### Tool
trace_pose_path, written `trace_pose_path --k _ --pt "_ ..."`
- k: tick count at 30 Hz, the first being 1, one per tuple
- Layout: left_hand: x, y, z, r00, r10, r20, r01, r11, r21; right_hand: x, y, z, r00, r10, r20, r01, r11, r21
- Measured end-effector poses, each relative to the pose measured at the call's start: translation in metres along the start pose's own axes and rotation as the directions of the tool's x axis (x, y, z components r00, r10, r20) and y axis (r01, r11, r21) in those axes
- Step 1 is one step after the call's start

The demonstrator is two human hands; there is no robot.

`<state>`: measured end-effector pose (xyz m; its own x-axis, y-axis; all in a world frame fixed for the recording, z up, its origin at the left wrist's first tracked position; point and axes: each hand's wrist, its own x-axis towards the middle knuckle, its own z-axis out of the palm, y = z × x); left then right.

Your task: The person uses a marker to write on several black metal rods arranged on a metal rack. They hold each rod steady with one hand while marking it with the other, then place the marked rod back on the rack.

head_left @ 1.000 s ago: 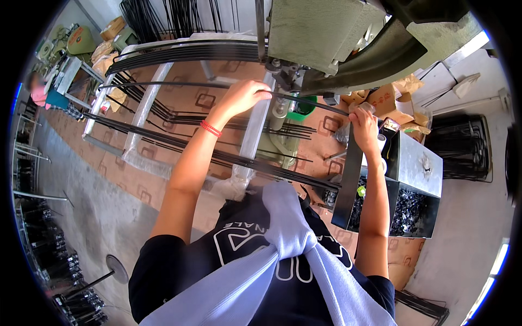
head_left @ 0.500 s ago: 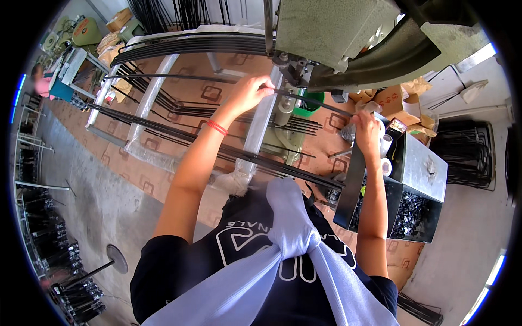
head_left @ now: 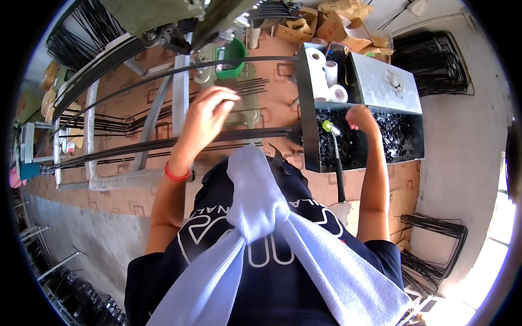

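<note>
The hands are well apart: the left hand (head_left: 209,111) hangs in front of a pale metal rack (head_left: 180,100), its fingers loosely bent and nothing visible in its grasp, while the right hand (head_left: 360,118) is at a metal bin, its fingers curled inward, and whether they pinch anything cannot be told. A long black rod (head_left: 266,58) runs across the rack beyond the left hand, its right end close to the metal bin (head_left: 310,136). Small black pieces (head_left: 399,133) fill the bin's near compartments, around and below the right hand. Just left of that hand, a tool with a black handle (head_left: 340,179) leans over the bin's near wall. White rolls (head_left: 338,93) stand in the compartment behind, and a green container (head_left: 237,50) sits beneath the rod. A bundle of black rods (head_left: 261,133) lies nearer the person's body.
</note>
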<state>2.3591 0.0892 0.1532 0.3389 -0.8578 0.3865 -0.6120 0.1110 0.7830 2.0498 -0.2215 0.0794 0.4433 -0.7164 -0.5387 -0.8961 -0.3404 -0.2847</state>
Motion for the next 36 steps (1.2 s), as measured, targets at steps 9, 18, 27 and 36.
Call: trace_pose_path --k 9,18,27,36 --pt "0.07 0.01 0.094 0.955 0.282 0.088 -0.295 0.933 0.206 -0.017 0.084 0.128 0.989 -0.115 -0.098 0.071 0.927 -0.369" --pt "0.101 -0.02 0.124 0.986 0.149 -0.068 -0.116 0.93 0.35 -0.05 0.08 0.094 0.953 -0.256 -0.164 0.228 0.958 -0.172" --pt "0.107 -0.03 0.129 0.976 0.159 -0.152 -0.091 0.921 0.379 -0.051 -0.031 -0.012 0.871 -0.258 -0.419 0.458 0.735 0.5" --pt "0.116 -0.036 0.127 0.98 0.119 -0.157 -0.057 0.934 0.352 0.028 -0.157 0.01 0.863 -0.267 -0.428 0.411 -0.121 0.904"
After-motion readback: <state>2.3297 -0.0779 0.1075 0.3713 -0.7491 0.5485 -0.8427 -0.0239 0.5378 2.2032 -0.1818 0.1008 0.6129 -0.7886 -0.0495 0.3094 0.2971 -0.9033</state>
